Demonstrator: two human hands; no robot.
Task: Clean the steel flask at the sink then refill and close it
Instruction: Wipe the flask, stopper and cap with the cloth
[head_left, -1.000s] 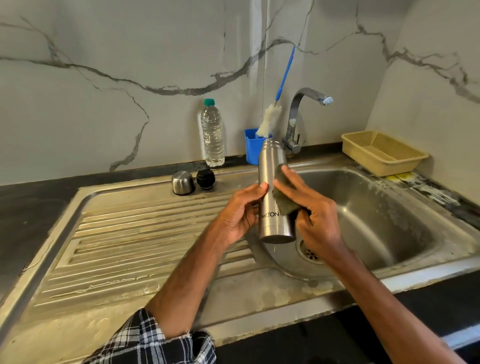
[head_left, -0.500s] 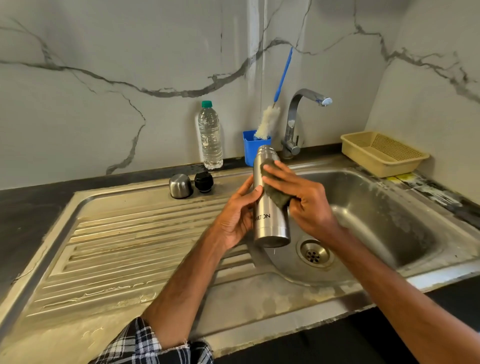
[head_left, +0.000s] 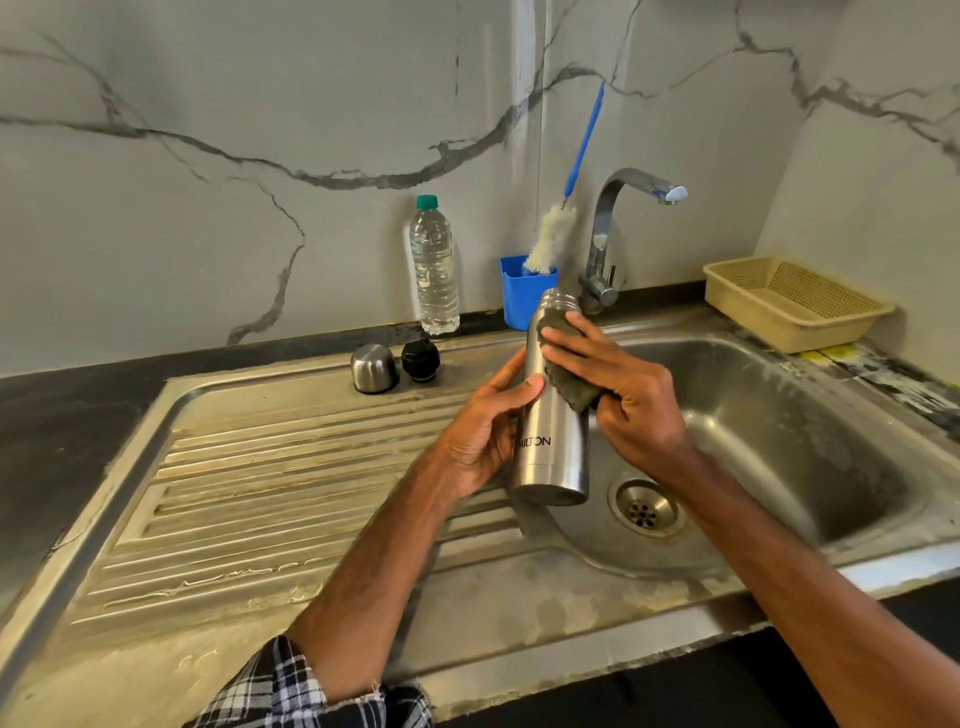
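Observation:
The steel flask (head_left: 553, 441) stands upright in the air over the left edge of the sink basin (head_left: 779, 415), its mouth open and uncapped. My left hand (head_left: 485, 431) grips its body from the left, thumb across the front. My right hand (head_left: 618, 395) presses a dark green scrub pad (head_left: 563, 358) against the flask's upper part, fingers wrapped over the pad. The steel cup lid (head_left: 373, 368) and black stopper (head_left: 420, 360) sit on the drainboard behind.
The tap (head_left: 618, 228) is off, its spout over the basin. A blue holder (head_left: 524, 296) with a bottle brush (head_left: 550, 239) stands beside it, a plastic water bottle (head_left: 434, 270) to the left, a yellow basket (head_left: 795, 301) at the right. The drain (head_left: 644, 509) lies below the flask.
My right hand has slid the scrub pad up the flask from its middle toward the neck. The left hand keeps its hold.

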